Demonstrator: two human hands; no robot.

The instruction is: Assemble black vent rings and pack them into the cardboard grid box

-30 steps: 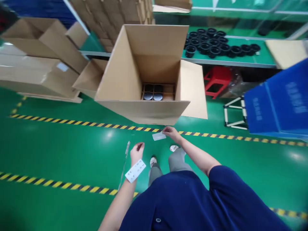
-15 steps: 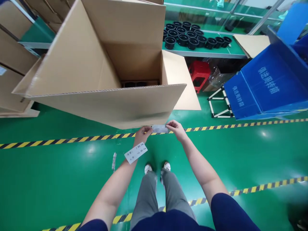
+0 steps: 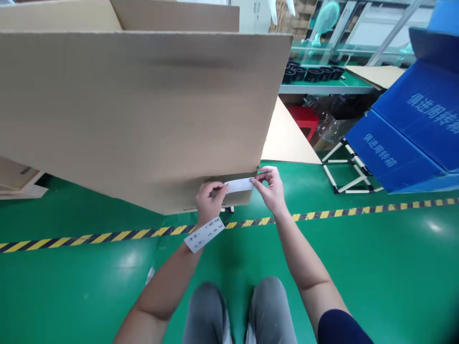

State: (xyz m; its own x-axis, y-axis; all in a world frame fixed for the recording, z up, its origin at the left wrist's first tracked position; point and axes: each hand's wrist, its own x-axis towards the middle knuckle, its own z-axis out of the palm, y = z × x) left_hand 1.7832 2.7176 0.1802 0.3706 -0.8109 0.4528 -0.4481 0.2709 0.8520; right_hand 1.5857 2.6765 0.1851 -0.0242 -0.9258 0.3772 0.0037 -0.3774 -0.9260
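Observation:
A narrow white label (image 3: 239, 185) is stretched between my two hands, close in front of the side of a large cardboard box (image 3: 150, 114). My left hand (image 3: 211, 199) pinches its left end, and my right hand (image 3: 270, 188) pinches the right end between thumb and finger. Whether the label touches the cardboard I cannot tell. Stuck across my left wrist is a second white label (image 3: 204, 234) with handwritten-looking weights, 7.82 and 10.35 kg. The box's flaps stand up, and its inside is hidden from here.
To the right, a blue corrugated bin (image 3: 412, 124) rests on a white pipe stand (image 3: 349, 167). Behind are a green bench (image 3: 322, 89) with several black cup-like parts (image 3: 313, 75) and a red stool (image 3: 304, 119). Yellow-black tape (image 3: 333, 213) crosses the green floor.
I have bent lower and closer to the box, so its side fills more of the view. Both hands have brought the label up against or near the box's lower right side.

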